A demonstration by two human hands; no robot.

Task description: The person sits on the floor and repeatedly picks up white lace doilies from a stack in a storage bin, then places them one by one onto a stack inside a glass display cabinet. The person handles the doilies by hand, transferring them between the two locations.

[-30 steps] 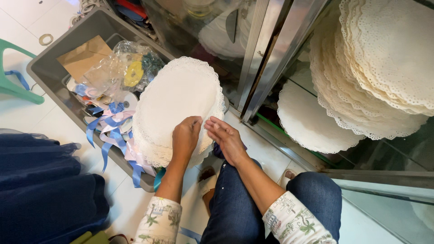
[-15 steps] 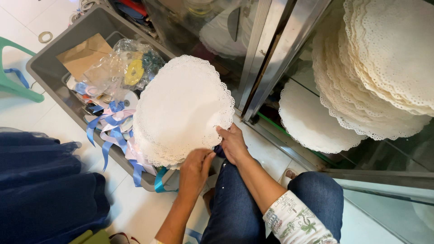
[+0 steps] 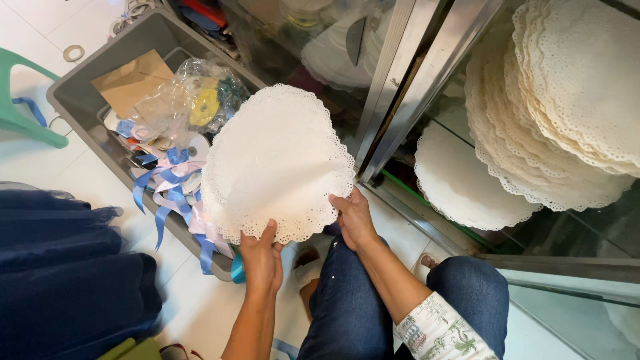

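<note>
A stack of round white paper doilies (image 3: 277, 160) with lacy edges is held up in front of me. My left hand (image 3: 261, 257) grips its lower edge from below, thumb on top. At the lower right edge my right hand (image 3: 353, 217) pinches the stack. The stack hangs over the corner of a grey plastic bin (image 3: 80, 80). My knees in blue jeans (image 3: 353, 307) are below.
The grey bin holds blue ribbons (image 3: 163, 193), a clear bag with tape rolls (image 3: 193, 103) and brown card. A glass cabinet with a metal frame (image 3: 400, 73) holds more doily stacks (image 3: 567, 113). Dark blue fabric (image 3: 67, 267) lies left, a green chair (image 3: 27, 113) beyond.
My left hand has slid from the face of the stack down to its lower edge. The right hand has shifted to the right edge, and the stack has moved slightly right.
</note>
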